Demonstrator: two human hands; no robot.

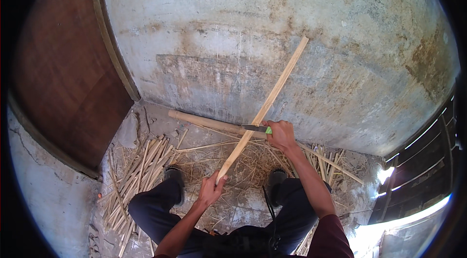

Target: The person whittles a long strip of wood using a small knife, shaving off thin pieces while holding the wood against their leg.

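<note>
My left hand [210, 189] is closed round the near end of a long pale bamboo strip [277, 90]. The strip slants up and away to the right, its far end in front of the wall. In my right hand [280, 134] is a knife with a bright green handle [268, 130], the fingers wrapped round it. Its dark blade [250, 127] points left and lies across the strip, touching it or nearly so. Behind the strip and knife, a round bamboo pole [204, 121] lies on the floor near the wall.
A heap of cut bamboo sticks [141, 175] lies left of my legs, and more sticks [331, 163] lie to the right. Shavings [243, 160] litter the floor between my shoes. A stained wall [219, 39] rises ahead, a brown door [68, 63] stands left, and dark slats [418, 160] are at right.
</note>
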